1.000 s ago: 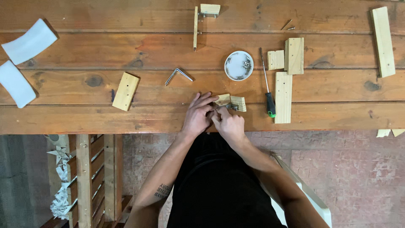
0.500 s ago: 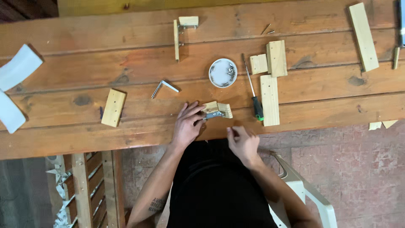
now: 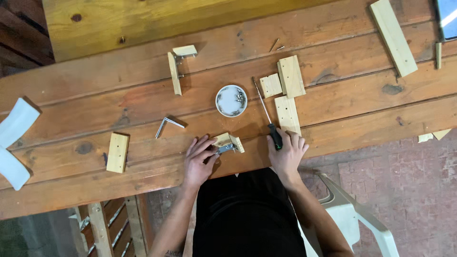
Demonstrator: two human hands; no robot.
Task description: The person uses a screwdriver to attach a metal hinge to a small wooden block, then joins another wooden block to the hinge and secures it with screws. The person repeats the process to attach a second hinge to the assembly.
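My left hand (image 3: 199, 161) rests on the wooden table (image 3: 333, 109) and pinches a small wooden block with a metal angle bracket (image 3: 227, 143) on it. My right hand (image 3: 287, 153) lies over the dark handle of a screwdriver (image 3: 269, 119), whose thin shaft points away from me toward the far side. Whether the fingers close fully around the handle is hard to tell. A small white dish of screws (image 3: 231, 100) stands just beyond both hands.
Flat wooden pieces (image 3: 287, 88) lie right of the dish, another wooden block (image 3: 117, 152) at left, a loose metal bracket (image 3: 166, 124), an assembled block-and-bracket corner (image 3: 178, 64) farther off, a long plank (image 3: 393, 37) at far right. A white plastic chair (image 3: 352, 219) is beside me.
My right hand left the small block and moved right onto the screwdriver handle. My left hand stayed on the block. The camera view shifted.
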